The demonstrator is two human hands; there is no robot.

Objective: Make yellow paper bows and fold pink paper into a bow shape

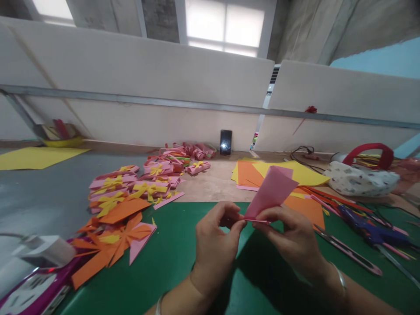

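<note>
A sheet of pink paper (271, 190) stands up between my hands, with a narrow fold along its lower edge. My left hand (219, 238) pinches the left end of that fold between thumb and fingertips. On the other side, my right hand (290, 238) grips the fold's right part, its thumb and fingers pressed on the paper. Both hands are just above the green mat (177, 262). Orange paper (308, 212) lies behind my right hand, and a pink utility knife (351, 251) rests to its right.
Folded pink pieces with yellow flowers (144, 188) and orange paper flowers (118, 238) lie at left. A purple power strip (39, 284) occupies the near left. Yellow sheets (295, 172), a blue glue gun (370, 229) and a white patterned bag (361, 177) are at right. A phone (225, 142) leans against the back panel.
</note>
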